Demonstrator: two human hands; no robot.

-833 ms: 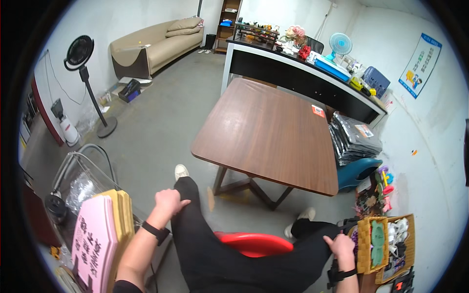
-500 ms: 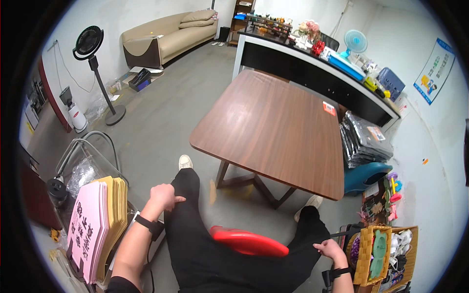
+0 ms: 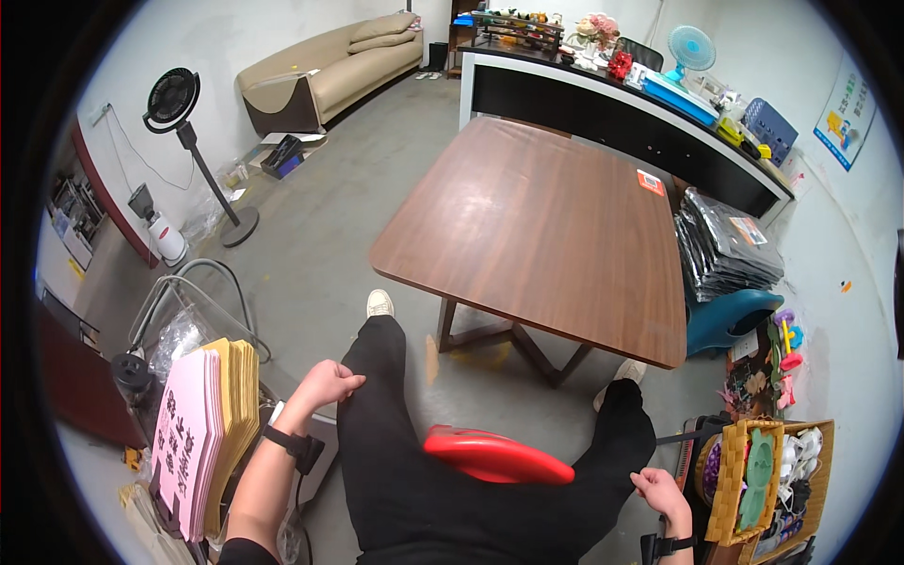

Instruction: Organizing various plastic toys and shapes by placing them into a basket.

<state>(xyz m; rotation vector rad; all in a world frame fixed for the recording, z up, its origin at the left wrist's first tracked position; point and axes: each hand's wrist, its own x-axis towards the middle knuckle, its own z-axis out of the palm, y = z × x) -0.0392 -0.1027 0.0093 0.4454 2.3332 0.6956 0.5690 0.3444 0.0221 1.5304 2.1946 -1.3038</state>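
Note:
My left hand (image 3: 331, 384) is closed at the inner side of my left black trouser leg (image 3: 379, 405), its thumb close to the curled fingers. My right hand (image 3: 661, 494) rests by my right thigh, fingers curled in and thumb pressed to them. No object shows in either hand. Both wrists wear dark bands. Between my legs sticks out the rounded edge of a red plastic seat (image 3: 497, 454). In front of my knees stands a brown wooden table (image 3: 537, 231) with a bare top, apart from an orange-and-white sticker (image 3: 650, 182) at its far right.
Pink and yellow folders (image 3: 193, 433) stand to my left, near a black floor fan (image 3: 188, 141). On the right are a woven basket (image 3: 744, 480) of small items, a teal plastic chair (image 3: 725, 320) and stacked wrapped packages (image 3: 730, 247). A counter (image 3: 603, 118) and beige sofa (image 3: 348, 80) stand farther back.
The whole view has shifted a little, so most things sit farther right. My left thumb now lies closer to the fingers. Both hands stay at my legs.

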